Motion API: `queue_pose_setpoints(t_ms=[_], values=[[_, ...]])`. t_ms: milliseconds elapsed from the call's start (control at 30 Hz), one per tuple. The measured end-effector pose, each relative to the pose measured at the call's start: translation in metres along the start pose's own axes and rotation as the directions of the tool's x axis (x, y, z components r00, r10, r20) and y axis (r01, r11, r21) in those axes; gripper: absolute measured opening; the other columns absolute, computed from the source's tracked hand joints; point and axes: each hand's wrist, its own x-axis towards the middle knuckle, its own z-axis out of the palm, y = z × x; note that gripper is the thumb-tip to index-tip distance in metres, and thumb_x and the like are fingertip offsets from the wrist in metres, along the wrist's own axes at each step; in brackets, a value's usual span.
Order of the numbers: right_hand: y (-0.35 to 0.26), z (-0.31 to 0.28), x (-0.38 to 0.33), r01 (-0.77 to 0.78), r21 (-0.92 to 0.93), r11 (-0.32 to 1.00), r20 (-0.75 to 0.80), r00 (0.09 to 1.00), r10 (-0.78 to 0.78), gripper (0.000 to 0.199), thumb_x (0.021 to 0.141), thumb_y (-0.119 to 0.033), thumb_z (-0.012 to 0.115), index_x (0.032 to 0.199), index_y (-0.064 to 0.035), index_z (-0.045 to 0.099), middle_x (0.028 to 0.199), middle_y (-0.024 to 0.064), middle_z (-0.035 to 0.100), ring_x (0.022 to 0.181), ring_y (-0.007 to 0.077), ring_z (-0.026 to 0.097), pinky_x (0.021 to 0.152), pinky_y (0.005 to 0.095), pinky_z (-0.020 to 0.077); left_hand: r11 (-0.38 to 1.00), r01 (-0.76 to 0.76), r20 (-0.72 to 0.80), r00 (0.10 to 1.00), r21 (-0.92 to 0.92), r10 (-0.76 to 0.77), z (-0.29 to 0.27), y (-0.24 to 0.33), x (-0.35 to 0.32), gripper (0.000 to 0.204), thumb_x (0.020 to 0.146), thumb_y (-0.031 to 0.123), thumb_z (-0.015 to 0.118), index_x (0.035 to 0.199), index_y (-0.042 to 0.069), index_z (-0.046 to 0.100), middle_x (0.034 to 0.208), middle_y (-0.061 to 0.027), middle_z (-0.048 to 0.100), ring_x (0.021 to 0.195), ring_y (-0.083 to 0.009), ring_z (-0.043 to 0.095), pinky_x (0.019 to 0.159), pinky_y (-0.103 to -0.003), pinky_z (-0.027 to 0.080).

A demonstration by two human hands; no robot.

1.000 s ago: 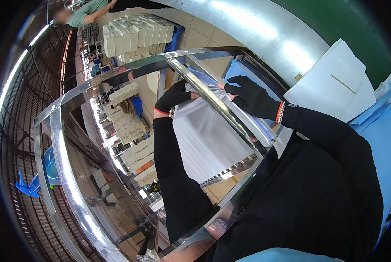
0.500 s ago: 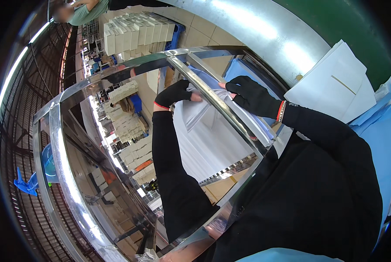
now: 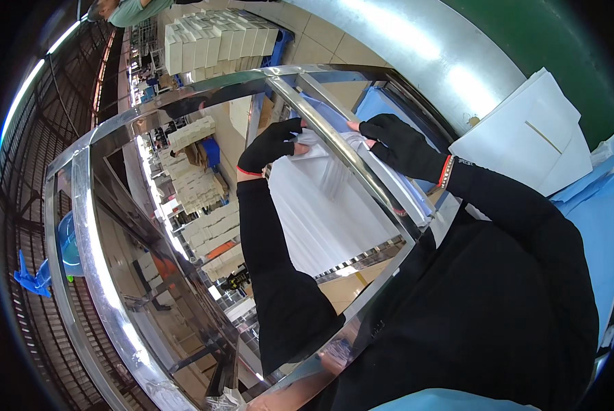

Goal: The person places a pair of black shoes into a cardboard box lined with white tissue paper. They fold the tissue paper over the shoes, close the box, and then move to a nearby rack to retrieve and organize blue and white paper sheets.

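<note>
A thin, soft white sheet (image 3: 324, 219) hangs creased on the left of a shiny metal bar (image 3: 348, 161), inside a metal frame. In a black fingerless glove, my left hand (image 3: 271, 147) pinches the sheet's upper edge between thumb and fingers, left of the bar. Across the bar, my right hand (image 3: 406, 147), gloved the same way, has its thumb and fingertips closed on the gathered white sheet. More layered white and pale blue sheets (image 3: 399, 185) lie below that hand. Its palm is hidden.
White folded sheets (image 3: 526, 140) and light blue sheets (image 3: 598, 205) lie at the right by a metal surface (image 3: 416, 41). Stacks of white boxes (image 3: 218, 42) stand on the floor beyond the frame (image 3: 88, 205). Another person (image 3: 135, 10) is at the far left.
My left hand has shifted slightly, and its fingertips now reach higher beside the bar. The folds near it have smoothed and changed shape. My right hand keeps its hold; the view has shifted a little.
</note>
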Motion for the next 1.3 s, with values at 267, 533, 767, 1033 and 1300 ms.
queue_pose_setpoints(t_ms=[267, 533, 767, 1033, 1300], values=[[0.003, 0.001, 0.0, 0.003, 0.065, 0.998, -0.014, 1.0, -0.003, 0.042, 0.092, -0.022, 0.053, 0.133, -0.0158, 0.052, 0.095, 0.0121, 0.058, 0.092, 0.0273, 0.055, 0.084, 0.0381, 0.0458, 0.981, -0.187, -0.323, 0.933, -0.055, 0.16, 0.034, -0.008, -0.021, 0.058, 0.07, 0.006, 0.076, 0.124, 0.003, 0.057, 0.109, -0.0035, 0.063, 0.099, -0.014, 0.055, 0.089, -0.032, 0.044], [0.001, 0.002, 0.0, 0.017, 0.063, 0.998, -0.039, 0.999, -0.014, 0.041, 0.092, -0.021, 0.054, 0.132, -0.0144, 0.053, 0.09, 0.0112, 0.059, 0.089, 0.0265, 0.055, 0.082, 0.0373, 0.0463, 0.974, -0.228, -0.512, 0.836, 0.004, 0.197, 0.042, -0.017, -0.02, 0.025, 0.073, -0.001, 0.066, 0.097, 0.004, 0.064, 0.087, -0.002, 0.062, 0.082, -0.0112, 0.055, 0.077, -0.027, 0.045], [-0.001, -0.002, 0.0, 0.023, 0.038, 0.999, -0.035, 0.999, -0.022, 0.041, 0.091, -0.019, 0.055, 0.132, -0.0141, 0.053, 0.09, 0.011, 0.059, 0.088, 0.0256, 0.055, 0.082, 0.0363, 0.0461, 0.971, -0.223, -0.237, 0.952, -0.089, 0.196, 0.034, -0.014, -0.026, 0.014, 0.07, 0.003, 0.07, 0.08, 0.003, 0.059, 0.11, -0.0077, 0.064, 0.095, -0.0148, 0.057, 0.083, -0.029, 0.044], [0.002, -0.001, 0.0, 0.033, 0.067, 0.997, -0.029, 0.999, -0.031, 0.042, 0.092, -0.019, 0.054, 0.134, -0.0157, 0.052, 0.086, 0.0107, 0.058, 0.084, 0.0257, 0.055, 0.08, 0.0365, 0.0456, 0.959, -0.232, -0.251, 0.95, -0.163, 0.187, 0.033, -0.03, -0.048, 0.018, 0.079, 0.017, 0.067, 0.09, 0.004, 0.06, 0.112, -0.007, 0.061, 0.096, -0.0144, 0.055, 0.083, -0.028, 0.044], [0.003, 0.001, 0.0, 0.015, 0.063, 0.998, -0.01, 1.0, -0.014, 0.041, 0.092, -0.021, 0.054, 0.133, -0.0163, 0.052, 0.085, 0.0103, 0.059, 0.084, 0.0257, 0.055, 0.079, 0.0365, 0.0456, 0.996, -0.009, -0.046, 0.999, -0.083, 0.006, 0.014, -0.005, 0.002, 0.048, 0.077, 0.026, 0.074, 0.118, 0.004, 0.059, 0.106, -0.0059, 0.06, 0.093, -0.0116, 0.054, 0.08, -0.025, 0.042]])
